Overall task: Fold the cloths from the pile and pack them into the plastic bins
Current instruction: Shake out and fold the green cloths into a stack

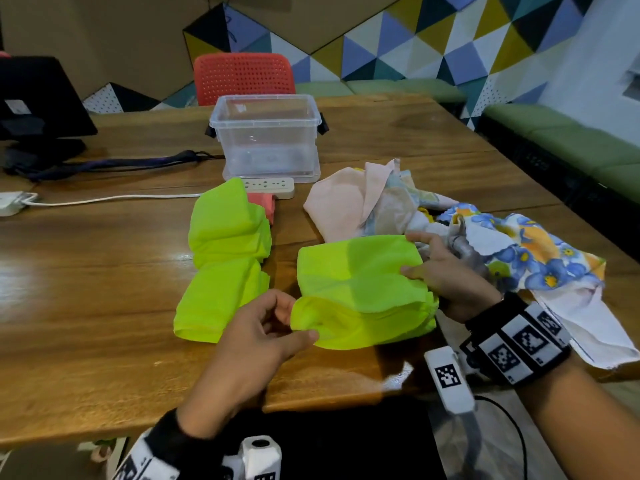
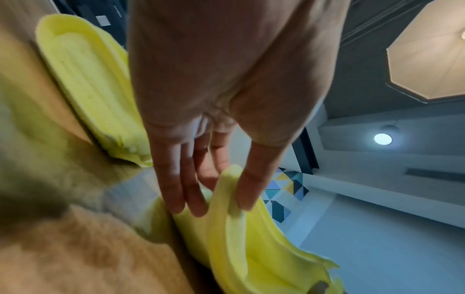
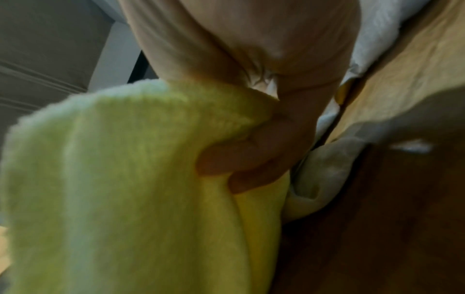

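A neon-green cloth [image 1: 360, 289], partly folded, lies near the table's front edge between my hands. My left hand [image 1: 277, 323] pinches its left end [image 2: 226, 199] between thumb and fingers. My right hand [image 1: 436, 268] grips its right edge, fingers curled into the fabric [image 3: 176, 179]. Left of it lie other folded neon-green cloths [image 1: 225, 258], with a folded pink cloth [image 1: 265, 202] behind them. The unfolded pile [image 1: 433, 216], peach and blue-flowered, lies behind my right hand. A clear plastic bin [image 1: 266, 133] stands open further back, with nothing in it.
A white power strip [image 1: 270, 185] lies in front of the bin, its cable running left to an adapter [image 1: 14, 202]. A black monitor [image 1: 38, 98] and dark cables stand at the far left. A red chair [image 1: 242, 77] and green benches border the wooden table [image 1: 104, 306].
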{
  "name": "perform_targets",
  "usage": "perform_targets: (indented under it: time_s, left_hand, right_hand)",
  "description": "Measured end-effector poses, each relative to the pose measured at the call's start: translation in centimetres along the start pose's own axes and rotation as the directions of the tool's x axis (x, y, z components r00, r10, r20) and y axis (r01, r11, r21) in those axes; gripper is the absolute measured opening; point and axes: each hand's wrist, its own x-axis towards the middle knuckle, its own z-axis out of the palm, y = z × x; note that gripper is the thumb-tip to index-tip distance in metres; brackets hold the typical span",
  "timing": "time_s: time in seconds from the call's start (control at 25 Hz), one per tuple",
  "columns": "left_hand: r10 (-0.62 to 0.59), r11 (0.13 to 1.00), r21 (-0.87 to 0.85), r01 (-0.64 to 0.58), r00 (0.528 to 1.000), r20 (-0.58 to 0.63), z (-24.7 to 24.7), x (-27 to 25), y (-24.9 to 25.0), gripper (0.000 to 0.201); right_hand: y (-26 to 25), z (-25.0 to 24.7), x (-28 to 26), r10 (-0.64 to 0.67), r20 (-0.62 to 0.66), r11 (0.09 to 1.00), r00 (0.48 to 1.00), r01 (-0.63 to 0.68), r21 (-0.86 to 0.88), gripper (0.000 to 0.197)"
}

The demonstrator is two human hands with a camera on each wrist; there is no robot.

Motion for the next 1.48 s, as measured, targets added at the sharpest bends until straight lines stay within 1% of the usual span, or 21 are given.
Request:
perform_targets:
  time_s: [0.12, 0.2, 0.28, 0.36, 0.44, 0.52, 0.6, 0.64, 0.68, 0.72, 0.8, 0.88, 1.0, 1.08, 1.16, 1.2, 1.28, 1.36, 1.4, 1.44, 1.48]
  left_hand:
    - [0.013, 1.0, 0.018, -0.011, 0.994, -0.104, 0.2, 0.6, -0.6, 0.032]
    - [0.104, 0.982, 0.174, -0.077, 0.982, -0.155, 0.1, 0.5, -0.8, 0.037]
    - [0.2, 0.927, 0.343, -0.155, 0.975, -0.098, -0.1, 0.1, -0.9, 0.035]
    - [0.161, 0.907, 0.392, -0.156, 0.987, 0.02, 0.1, -0.7, -0.1, 0.032]
    - [0.057, 0.849, 0.52, -0.1, 0.993, 0.099, -0.4, -1.2, 0.7, 0.032]
    - [0.008, 0.762, 0.641, -0.096, 0.99, 0.139, -1.0, -1.5, 1.8, 0.03]
    - [0.115, 0.766, 0.613, -0.195, 0.979, 0.168, -1.0, -1.0, 2.9, 0.016]
    - [0.182, 0.731, 0.629, -0.267, 0.963, 0.196, -0.9, -0.4, 3.4, 0.017]
    - [0.208, 0.65, 0.685, -0.329, 0.944, 0.256, -0.7, 0.4, 4.0, 0.029]
    - [0.177, 0.554, 0.74, -0.38, 0.923, 0.342, -0.4, 1.4, 4.3, 0.045]
    - [-0.094, 0.364, 0.849, -0.385, 0.891, 0.444, 0.3, 3.3, 4.6, 0.091]
    - [-0.338, 0.221, 0.905, -0.364, 0.842, 0.421, 0.8, 4.5, 4.5, 0.124]
    - [-0.422, 0.147, 0.924, -0.353, 0.823, 0.381, 0.9, 5.2, 4.0, 0.135]
    - [-0.371, 0.101, 0.911, -0.399, 0.835, 0.407, 0.9, 4.7, 3.8, 0.136]
    - [-0.349, 0.003, 0.899, -0.439, 0.842, 0.412, 0.5, 3.5, 3.2, 0.136]
    - [-0.34, 0.009, 0.896, -0.445, 0.841, 0.421, 0.3, 2.7, 3.2, 0.138]
    - [-0.358, 0.051, 0.88, -0.473, 0.814, 0.458, -0.4, 0.5, 2.6, 0.145]
    - [-0.294, -0.005, 0.849, -0.529, 0.812, 0.504, -0.8, -0.7, 1.7, 0.154]
    - [-0.263, -0.029, 0.844, -0.536, 0.819, 0.511, -1.0, -1.2, 2.1, 0.154]
    - [-0.251, 0.027, 0.823, -0.568, 0.793, 0.555, -0.9, -0.7, 0.7, 0.148]
    - [-0.186, 0.044, 0.795, -0.606, 0.776, 0.602, -0.7, -0.8, -0.7, 0.139]
  right_hand:
    - [0.4, -0.1, -0.5, -0.009, 0.009, 1.0, 1.0, 0.009, -0.01, 0.056]
    - [0.3, 0.2, -1.1, -0.034, 0.026, 0.998, 0.999, 0.036, -0.051, 0.055]
    - [0.3, 0.3, -1.3, -0.05, 0.04, 0.992, 0.998, 0.054, -0.112, 0.055]
    - [0.1, 0.1, -1.8, -0.057, 0.048, 0.973, 0.997, 0.066, -0.222, 0.056]
    - [-0.1, -0.5, -2.0, -0.122, 0.03, 0.857, 0.992, 0.121, -0.5, 0.058]
    - [-0.6, -1.0, -3.4, -0.233, 0.034, 0.663, 0.972, 0.184, -0.725, 0.051]
    - [-0.6, -1.0, -5.3, -0.351, 0.183, 0.524, 0.919, 0.354, -0.775, 0.038]
    - [-0.5, -0.7, -6.2, -0.352, 0.288, 0.461, 0.891, 0.433, -0.775, 0.036]
    - [0.0, -0.5, -6.8, -0.311, 0.386, 0.391, 0.868, 0.487, -0.781, 0.04]
    - [0.4, -0.4, -7.2, -0.224, 0.459, 0.322, 0.86, 0.51, -0.797, 0.051]
    - [1.3, -1.0, -7.1, -0.058, 0.484, 0.238, 0.873, 0.483, -0.843, 0.076]
    - [1.6, -1.6, -7.0, 0.004, 0.473, 0.192, 0.881, 0.464, -0.865, 0.088]
    - [1.9, -2.4, -7.1, 0.004, 0.511, 0.105, 0.859, 0.508, -0.855, 0.092]
    - [1.9, -2.6, -7.9, 0.032, 0.547, 0.098, 0.837, 0.542, -0.835, 0.104]
    - [2.1, -2.6, -9.3, 0.079, 0.563, 0.069, 0.823, 0.559, -0.827, 0.123]
    - [2.5, -2.5, -10.1, 0.073, 0.577, 0.033, 0.813, 0.577, -0.816, 0.127]
    - [4.0, -2.2, -11.3, -0.013, 0.609, -0.046, 0.793, 0.608, -0.793, 0.122]
    - [5.9, -2.3, -11.4, -0.106, 0.627, -0.09, 0.772, 0.621, -0.779, 0.108]
    - [6.8, -2.7, -11.1, -0.199, 0.654, -0.082, 0.729, 0.653, -0.753, 0.097]
    - [7.0, -3.0, -11.1, -0.303, 0.677, -0.042, 0.671, 0.7, -0.713, 0.082]
    - [6.7, -3.1, -11.3, -0.39, 0.66, 0.031, 0.642, 0.726, -0.687, 0.066]
